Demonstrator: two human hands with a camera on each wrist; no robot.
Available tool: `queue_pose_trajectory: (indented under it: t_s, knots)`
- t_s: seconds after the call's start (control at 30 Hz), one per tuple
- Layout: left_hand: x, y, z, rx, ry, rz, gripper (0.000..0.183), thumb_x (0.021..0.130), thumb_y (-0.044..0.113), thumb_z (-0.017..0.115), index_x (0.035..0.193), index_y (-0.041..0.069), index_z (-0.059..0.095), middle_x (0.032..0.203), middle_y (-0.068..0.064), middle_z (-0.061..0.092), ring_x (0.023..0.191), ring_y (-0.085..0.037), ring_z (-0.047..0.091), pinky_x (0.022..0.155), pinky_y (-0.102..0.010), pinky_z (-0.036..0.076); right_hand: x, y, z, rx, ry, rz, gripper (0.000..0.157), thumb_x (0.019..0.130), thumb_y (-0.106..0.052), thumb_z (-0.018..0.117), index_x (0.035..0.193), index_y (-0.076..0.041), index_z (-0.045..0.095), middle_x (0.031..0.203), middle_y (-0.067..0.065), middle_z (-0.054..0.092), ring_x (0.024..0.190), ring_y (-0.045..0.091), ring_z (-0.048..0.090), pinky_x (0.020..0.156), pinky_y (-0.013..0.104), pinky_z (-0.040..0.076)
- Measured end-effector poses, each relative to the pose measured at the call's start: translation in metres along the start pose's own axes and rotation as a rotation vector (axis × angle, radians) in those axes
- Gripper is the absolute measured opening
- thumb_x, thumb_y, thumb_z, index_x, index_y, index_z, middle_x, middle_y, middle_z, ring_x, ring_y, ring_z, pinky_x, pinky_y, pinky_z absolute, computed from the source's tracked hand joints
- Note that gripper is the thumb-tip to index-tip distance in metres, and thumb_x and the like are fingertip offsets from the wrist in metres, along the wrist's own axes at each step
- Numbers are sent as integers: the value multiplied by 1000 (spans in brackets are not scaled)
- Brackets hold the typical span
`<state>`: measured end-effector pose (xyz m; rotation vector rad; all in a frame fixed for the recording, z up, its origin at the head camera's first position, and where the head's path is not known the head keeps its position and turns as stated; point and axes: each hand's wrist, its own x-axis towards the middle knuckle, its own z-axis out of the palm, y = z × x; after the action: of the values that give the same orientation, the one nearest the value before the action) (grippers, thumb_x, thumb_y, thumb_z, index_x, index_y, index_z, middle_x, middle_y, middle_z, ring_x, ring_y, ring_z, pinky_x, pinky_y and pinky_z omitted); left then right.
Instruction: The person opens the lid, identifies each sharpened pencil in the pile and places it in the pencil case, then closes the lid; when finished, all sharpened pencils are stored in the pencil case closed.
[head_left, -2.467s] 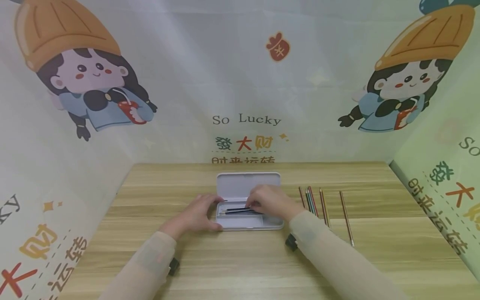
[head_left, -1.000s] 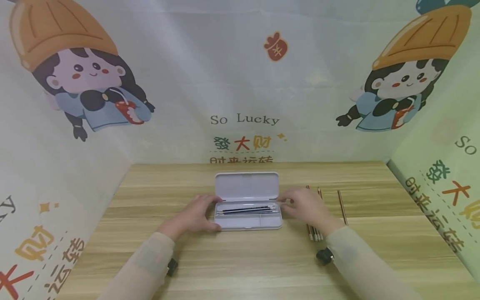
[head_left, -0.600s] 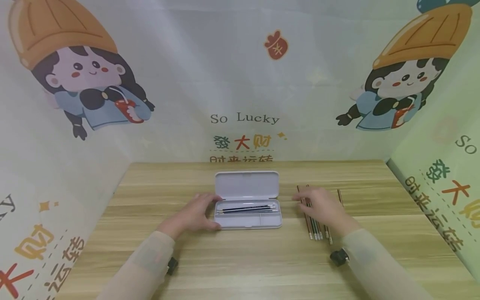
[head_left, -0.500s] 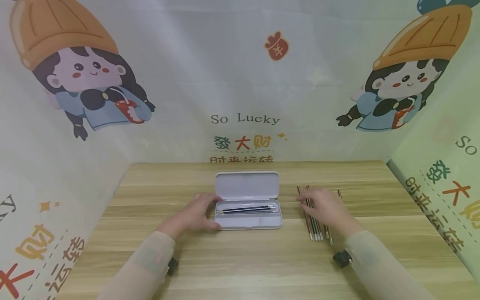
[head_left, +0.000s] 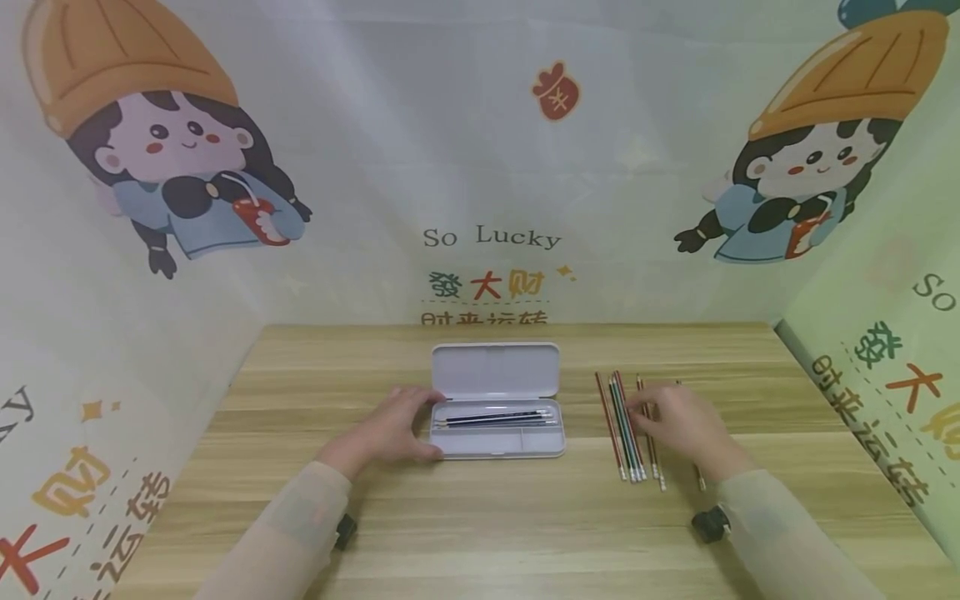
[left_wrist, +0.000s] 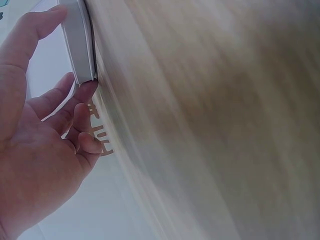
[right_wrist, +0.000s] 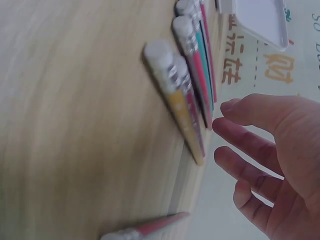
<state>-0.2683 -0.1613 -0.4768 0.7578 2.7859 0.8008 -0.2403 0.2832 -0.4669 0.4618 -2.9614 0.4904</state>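
Note:
A white pencil case lies with its lid up in the middle of the table, several dark pencils in its back compartment. My left hand holds the case's left end, thumb at the front corner and fingers at the back corner; the left wrist view shows this grip on the case wall. To the right of the case, my right hand hovers over loose pencils with relaxed fingers. In the right wrist view, its thumb and fingers are apart from a yellow pencil and hold nothing.
Red and green pencils lie side by side between case and right hand, eraser ends toward me. Farther right, a single pencil is partly hidden by the hand. Printed cloth walls enclose the table at the back and sides.
My right hand has left the dark pencils in the case and moved right, passing over the loose pencils to the yellow one. The left hand has stayed on the case.

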Motion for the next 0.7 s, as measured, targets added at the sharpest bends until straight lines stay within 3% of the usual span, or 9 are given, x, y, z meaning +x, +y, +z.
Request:
queue_pose_trajectory:
  t_s: [0.2,0.7]
  knots:
    - [0,0,0,-9,-5,-1,84,71,27,92,143,5,55,146,-15,58,137,-36,48,120,-54,38,-1,6,0,10,-28,23,16,90,-14,76,105,-14,80,97,2,79,72,8,60,59,29,51]
    - [-1,1,-2,8,7,18,83,70,27,92,141,4,55,144,-17,59,134,-38,49,118,-55,40,-2,10,0,-2,-22,73,21,86,-13,78,107,-9,78,102,7,78,86,23,73,71,43,61]
